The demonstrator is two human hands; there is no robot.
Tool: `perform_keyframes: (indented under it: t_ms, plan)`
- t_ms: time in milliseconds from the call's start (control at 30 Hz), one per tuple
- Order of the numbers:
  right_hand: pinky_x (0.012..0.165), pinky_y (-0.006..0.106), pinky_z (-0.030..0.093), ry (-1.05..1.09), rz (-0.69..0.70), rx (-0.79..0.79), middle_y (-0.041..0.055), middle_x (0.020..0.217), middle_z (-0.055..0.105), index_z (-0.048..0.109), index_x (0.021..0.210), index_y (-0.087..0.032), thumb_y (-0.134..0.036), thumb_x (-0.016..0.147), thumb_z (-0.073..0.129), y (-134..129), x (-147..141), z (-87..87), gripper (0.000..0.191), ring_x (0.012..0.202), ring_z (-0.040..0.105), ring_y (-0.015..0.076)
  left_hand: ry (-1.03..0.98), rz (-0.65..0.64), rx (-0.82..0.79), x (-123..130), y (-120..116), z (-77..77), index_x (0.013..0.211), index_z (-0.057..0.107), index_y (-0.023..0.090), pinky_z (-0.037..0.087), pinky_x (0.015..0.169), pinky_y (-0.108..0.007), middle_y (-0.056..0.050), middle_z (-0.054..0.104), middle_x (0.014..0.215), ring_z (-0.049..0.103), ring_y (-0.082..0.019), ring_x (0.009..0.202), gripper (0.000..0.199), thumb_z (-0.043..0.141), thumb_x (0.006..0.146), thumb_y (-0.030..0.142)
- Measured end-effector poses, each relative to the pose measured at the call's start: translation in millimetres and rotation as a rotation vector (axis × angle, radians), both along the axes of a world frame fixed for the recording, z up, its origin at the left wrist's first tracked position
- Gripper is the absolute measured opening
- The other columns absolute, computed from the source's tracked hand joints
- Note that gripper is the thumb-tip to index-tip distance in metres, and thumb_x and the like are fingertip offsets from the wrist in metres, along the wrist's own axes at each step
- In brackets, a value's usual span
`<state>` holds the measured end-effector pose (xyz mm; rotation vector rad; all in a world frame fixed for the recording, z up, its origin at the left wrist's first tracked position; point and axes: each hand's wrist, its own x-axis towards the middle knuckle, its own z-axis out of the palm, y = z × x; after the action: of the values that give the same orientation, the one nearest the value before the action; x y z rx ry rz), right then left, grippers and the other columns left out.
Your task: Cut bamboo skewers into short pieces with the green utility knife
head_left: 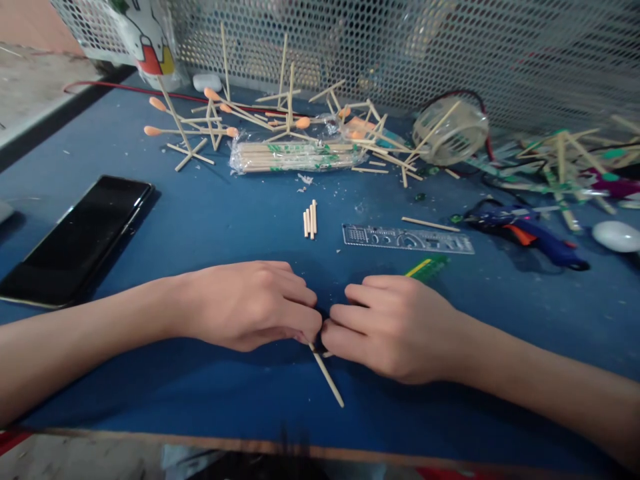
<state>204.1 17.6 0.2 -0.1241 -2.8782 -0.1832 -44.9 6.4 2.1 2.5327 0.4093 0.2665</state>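
My left hand (pixel 255 303) is closed with its fingers curled around the upper end of a thin wooden stick (pixel 329 380), whose lower end points toward the table's front edge. Just to the right, my right hand (pixel 393 327) is closed too, its fingertips nearly meeting the left ones. A short bit of wood shows under its fingers; the rest of what it grips is hidden. Beyond the hands lie several short cut sticks (pixel 311 220) side by side. A clear plastic ruler (pixel 407 239) and a green and yellow item (pixel 429 268) are behind my right hand.
A black phone (pixel 77 240) lies at the left. Behind are a packet of sticks (pixel 295 156), stick structures, and a clear plastic container (pixel 450 131). A blue glue gun (pixel 535 233) and a white rounded object (pixel 616 236) are at the right. A perforated metal panel (pixel 350 47) stands behind.
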Motion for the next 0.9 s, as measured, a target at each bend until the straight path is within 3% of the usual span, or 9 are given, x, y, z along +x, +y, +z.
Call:
perform_keyframes:
  t_ms: [233,900]
  plan:
    - [0.056,0.033,0.020,0.041,0.051,-0.037,-0.0038,0.061,0.048,0.056,0.077,-0.023,-0.026,0.103,0.043,9.3,1.2,-2.4,0.028,0.059,0.035,0.0179,0.013,0.013,-0.035,-1.8,-1.3,1.0,0.099,0.065,0.021,0.042,0.084,-0.033,-0.004,0.066,0.086,0.061,-0.018,0.081,0.023,0.044,0.106,0.021]
    - [0.056,0.033,0.021,0.062,0.048,0.002,-0.0040,0.060,0.047,0.055,0.075,-0.023,-0.022,0.099,0.047,9.4,1.9,-2.5,0.025,0.058,0.033,0.0171,0.017,0.014,-0.064,-1.8,1.0,2.7,0.099,0.065,0.022,0.041,0.084,-0.032,-0.003,0.067,0.087,0.061,-0.017,0.081,0.022,0.044,0.106,0.021]
